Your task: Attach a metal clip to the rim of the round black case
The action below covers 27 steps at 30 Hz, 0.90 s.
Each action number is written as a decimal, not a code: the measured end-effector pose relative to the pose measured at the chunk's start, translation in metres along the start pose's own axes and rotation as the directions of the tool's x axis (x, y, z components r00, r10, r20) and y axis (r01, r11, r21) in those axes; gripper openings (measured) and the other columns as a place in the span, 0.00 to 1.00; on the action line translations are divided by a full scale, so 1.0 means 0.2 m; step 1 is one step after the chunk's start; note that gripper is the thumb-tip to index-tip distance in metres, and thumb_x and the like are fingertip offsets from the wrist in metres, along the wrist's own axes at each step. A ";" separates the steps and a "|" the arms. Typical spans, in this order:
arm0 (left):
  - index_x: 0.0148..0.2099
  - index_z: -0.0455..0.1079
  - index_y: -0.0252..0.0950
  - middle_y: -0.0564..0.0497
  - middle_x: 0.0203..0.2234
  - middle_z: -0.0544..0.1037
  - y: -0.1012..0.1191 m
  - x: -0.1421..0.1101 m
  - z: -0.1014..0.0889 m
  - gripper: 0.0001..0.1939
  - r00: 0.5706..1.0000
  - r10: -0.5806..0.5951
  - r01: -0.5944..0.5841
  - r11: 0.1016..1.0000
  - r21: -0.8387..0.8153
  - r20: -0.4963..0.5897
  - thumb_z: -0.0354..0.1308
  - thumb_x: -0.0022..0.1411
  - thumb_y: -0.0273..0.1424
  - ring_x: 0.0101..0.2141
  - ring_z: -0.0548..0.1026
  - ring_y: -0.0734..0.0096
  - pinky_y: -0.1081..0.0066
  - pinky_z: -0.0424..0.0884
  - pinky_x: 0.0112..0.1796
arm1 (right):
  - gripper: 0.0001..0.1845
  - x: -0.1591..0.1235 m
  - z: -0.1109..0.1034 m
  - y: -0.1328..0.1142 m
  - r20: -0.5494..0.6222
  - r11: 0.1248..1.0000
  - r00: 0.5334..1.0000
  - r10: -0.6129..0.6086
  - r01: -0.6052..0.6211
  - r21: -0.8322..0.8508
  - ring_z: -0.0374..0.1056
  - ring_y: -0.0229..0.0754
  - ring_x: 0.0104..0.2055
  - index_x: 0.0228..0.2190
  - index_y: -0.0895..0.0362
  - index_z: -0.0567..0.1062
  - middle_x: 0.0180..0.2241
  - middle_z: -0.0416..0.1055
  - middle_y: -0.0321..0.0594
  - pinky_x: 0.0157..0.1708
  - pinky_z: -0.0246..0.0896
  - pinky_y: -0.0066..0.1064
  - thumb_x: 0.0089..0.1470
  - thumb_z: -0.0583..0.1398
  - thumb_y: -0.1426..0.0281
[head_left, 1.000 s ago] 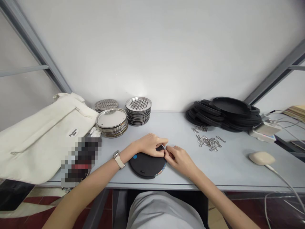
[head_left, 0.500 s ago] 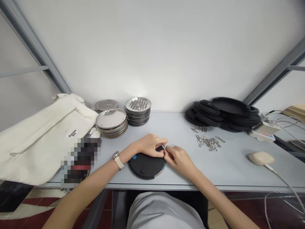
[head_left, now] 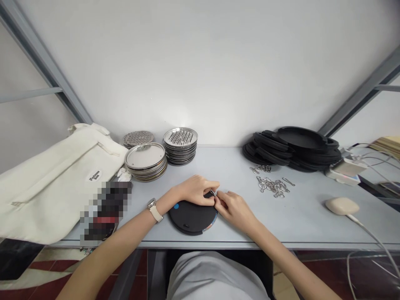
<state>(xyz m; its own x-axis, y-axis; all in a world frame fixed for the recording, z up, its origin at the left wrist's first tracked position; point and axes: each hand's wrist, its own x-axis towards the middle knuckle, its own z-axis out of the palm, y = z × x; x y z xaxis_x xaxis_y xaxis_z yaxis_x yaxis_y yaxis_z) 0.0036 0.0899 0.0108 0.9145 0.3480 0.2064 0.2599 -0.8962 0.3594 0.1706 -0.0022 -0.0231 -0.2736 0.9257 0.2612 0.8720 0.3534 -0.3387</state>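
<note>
Black disc (head_left: 191,218) beneath left fingers (head_left: 206,202)

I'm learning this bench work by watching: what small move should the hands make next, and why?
Probably brace the black disc with the left hand while the right hand gently works the small metal piece at its far edge. Both hands' fingertips meet around that piece, and they hide whether it is fastened.

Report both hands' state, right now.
Left hand: curled over the black disc; exact grip cannot be told.
Right hand: closed, fingertips pinching the small metal clip.
</note>
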 end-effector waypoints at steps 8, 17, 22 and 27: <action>0.29 0.57 0.37 0.60 0.16 0.63 0.00 0.00 0.00 0.08 1.000 0.000 0.000 1.000 -0.003 0.013 0.55 0.52 0.32 0.19 0.62 0.79 0.77 0.53 0.23 | 0.15 0.00 -0.02 -0.01 0.057 1.000 0.998 -0.006 0.006 0.009 0.62 0.39 0.26 0.26 0.56 0.64 0.22 0.65 0.36 0.29 0.49 0.28 0.62 0.45 0.71; 0.30 0.59 0.37 0.61 0.16 0.63 -0.01 0.00 0.00 0.08 1.000 -0.010 0.010 0.999 -0.034 0.001 0.56 0.51 0.31 0.18 0.62 0.80 0.77 0.53 0.23 | 0.15 0.00 -0.01 0.00 0.051 1.000 0.999 -0.013 0.014 -0.013 0.62 0.39 0.26 0.25 0.56 0.65 0.22 0.66 0.36 0.29 0.49 0.29 0.62 0.46 0.70; 0.31 0.59 0.37 0.62 0.16 0.63 -0.01 0.00 0.00 0.07 1.000 -0.018 0.018 0.999 -0.034 0.003 0.56 0.51 0.31 0.19 0.62 0.80 0.77 0.54 0.23 | 0.15 0.00 -0.01 -0.01 0.032 1.000 0.999 0.013 -0.013 0.003 0.61 0.39 0.25 0.24 0.55 0.63 0.20 0.64 0.35 0.28 0.48 0.28 0.62 0.47 0.70; 0.29 0.58 0.37 0.61 0.16 0.64 -0.01 0.00 0.00 0.08 1.000 -0.007 0.007 1.000 -0.020 0.003 0.56 0.52 0.31 0.19 0.63 0.80 0.76 0.54 0.22 | 0.14 0.00 -0.02 -0.02 0.015 0.999 1.000 0.025 -0.026 0.038 0.60 0.39 0.24 0.25 0.55 0.64 0.19 0.65 0.35 0.27 0.48 0.28 0.62 0.47 0.69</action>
<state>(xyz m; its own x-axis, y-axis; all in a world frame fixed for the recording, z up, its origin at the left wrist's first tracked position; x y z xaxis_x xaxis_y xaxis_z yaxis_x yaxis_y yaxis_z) 0.0032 0.0917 0.0109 0.9137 0.3534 0.2006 0.2602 -0.8879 0.3793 0.1682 -0.0050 -0.0175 -0.2574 0.9362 0.2392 0.8629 0.3341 -0.3791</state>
